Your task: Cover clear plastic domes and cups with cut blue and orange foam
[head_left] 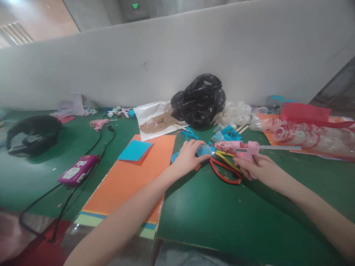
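Holding glue gun (235,146); touching blue cup (205,150)

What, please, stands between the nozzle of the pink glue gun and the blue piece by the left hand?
Nothing visible does: the tip of the pink glue gun sits right against the blue piece under the left hand, and the right hand grips the gun.
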`<state>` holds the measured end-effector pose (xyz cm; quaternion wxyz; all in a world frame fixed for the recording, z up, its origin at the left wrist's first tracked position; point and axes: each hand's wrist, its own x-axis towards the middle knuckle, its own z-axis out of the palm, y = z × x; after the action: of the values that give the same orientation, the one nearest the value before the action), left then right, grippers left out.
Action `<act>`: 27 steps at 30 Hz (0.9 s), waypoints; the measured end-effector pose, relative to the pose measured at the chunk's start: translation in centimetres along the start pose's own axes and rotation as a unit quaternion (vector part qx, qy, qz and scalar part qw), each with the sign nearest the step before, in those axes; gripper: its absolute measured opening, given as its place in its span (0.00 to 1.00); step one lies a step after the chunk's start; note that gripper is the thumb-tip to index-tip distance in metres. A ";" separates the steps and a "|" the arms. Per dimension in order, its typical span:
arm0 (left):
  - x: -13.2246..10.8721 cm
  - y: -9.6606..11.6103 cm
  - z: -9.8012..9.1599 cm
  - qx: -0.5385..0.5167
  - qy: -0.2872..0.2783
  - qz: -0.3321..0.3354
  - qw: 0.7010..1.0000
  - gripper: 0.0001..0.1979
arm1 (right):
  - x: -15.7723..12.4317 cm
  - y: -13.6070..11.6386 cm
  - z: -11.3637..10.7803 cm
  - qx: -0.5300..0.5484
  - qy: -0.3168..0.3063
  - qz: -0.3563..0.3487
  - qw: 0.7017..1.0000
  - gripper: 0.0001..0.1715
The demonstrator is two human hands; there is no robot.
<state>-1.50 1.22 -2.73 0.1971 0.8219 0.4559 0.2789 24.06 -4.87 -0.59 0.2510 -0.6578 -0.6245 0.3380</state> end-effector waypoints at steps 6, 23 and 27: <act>0.1 0.1 -0.1 -0.025 0.002 -0.005 1.000 0.20 | -0.2 -0.4 0.1 -0.004 -0.002 -0.005 1.000 0.34; 0.1 -0.3 0.3 -0.044 0.013 -0.005 0.999 0.22 | -0.1 -0.2 0.3 0.008 0.006 -0.009 1.000 0.33; 0.1 -0.2 0.2 -0.048 0.011 -0.009 0.999 0.22 | 0.1 0.0 0.3 0.024 0.010 -0.004 1.000 0.33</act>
<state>-1.42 1.43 -3.02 0.2334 0.8044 0.4513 0.3080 23.78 -4.83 -0.80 0.2740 -0.6525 -0.6166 0.3450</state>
